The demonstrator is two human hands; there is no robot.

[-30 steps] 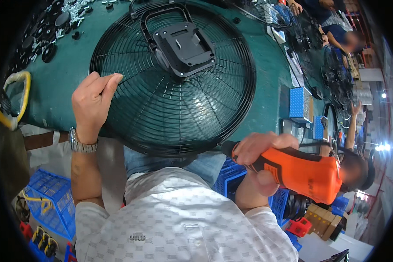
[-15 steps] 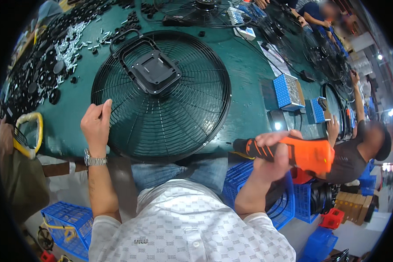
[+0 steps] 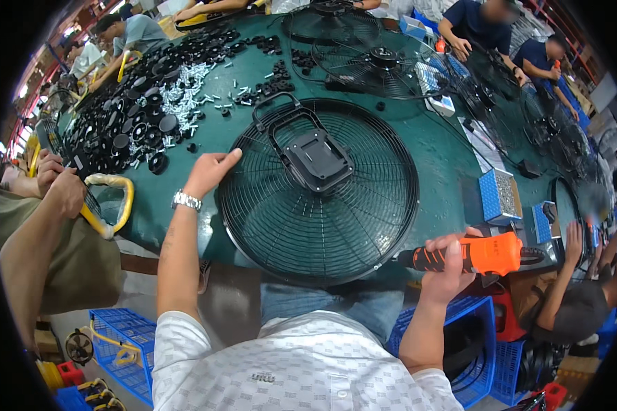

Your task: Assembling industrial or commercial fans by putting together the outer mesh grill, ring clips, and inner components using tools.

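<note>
In front of me on the table lies a round black fan grille (image 3: 322,236), with a square black motor housing (image 3: 315,159) at its middle and a black looped bracket joined to it. My left hand (image 3: 210,172), a metal watch on its wrist, is at the grille's left rim. Its fingers are curled and the thumb is pressed against them; whatever they may hold is hidden. My right hand (image 3: 445,270) grips an orange and black power screwdriver (image 3: 495,254), level by the grille's lower right edge, its dark nose pointing left toward the rim.
Loose black round parts (image 3: 127,123) and silver screws (image 3: 182,96) cover the table's far left. A blue box (image 3: 502,198) of small metal pieces stands at right. Co-workers' hands (image 3: 65,185) work at left, others at right and back. Blue crates (image 3: 123,349) stand below.
My view has shifted, so the table and grille appear lower and further right. My left hand has turned inward, its thumb toward the rim. My right hand still holds the power screwdriver, now steadier and closer to the grille.
</note>
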